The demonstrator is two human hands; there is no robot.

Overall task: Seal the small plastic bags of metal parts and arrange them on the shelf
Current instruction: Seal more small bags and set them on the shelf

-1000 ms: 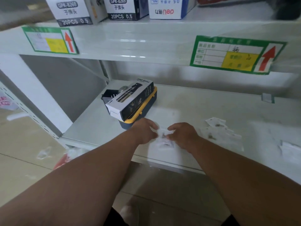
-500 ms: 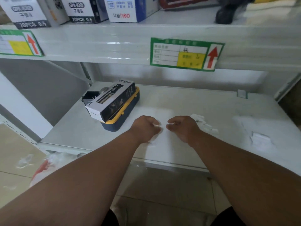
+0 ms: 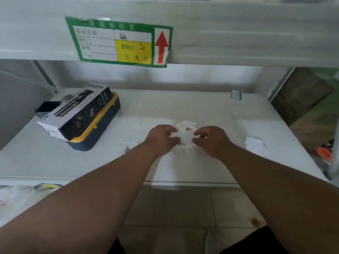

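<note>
On the white shelf (image 3: 165,107) a small clear plastic bag (image 3: 185,140) lies between my hands. My left hand (image 3: 161,139) pinches its left edge and my right hand (image 3: 212,141) pinches its right edge, fingers curled. Just behind it lies a second small bag (image 3: 185,125) with dark metal parts inside. A third bag (image 3: 126,146) lies flat on the shelf to the left of my left hand. More crumpled clear bags (image 3: 254,143) sit to the right. The picture is blurred, so the held bag's seal is not readable.
A black-and-white spray bottle box (image 3: 80,110) rests on a blue and yellow case (image 3: 104,129) at the shelf's left. The upper shelf's front carries a green label (image 3: 119,41) with a red arrow. A small tag (image 3: 235,94) stands at the back right. Tiled floor lies below.
Both hands have moved right along the shelf to another bag, leaving one bag lying to the left. My head has moved closer and to the right.
</note>
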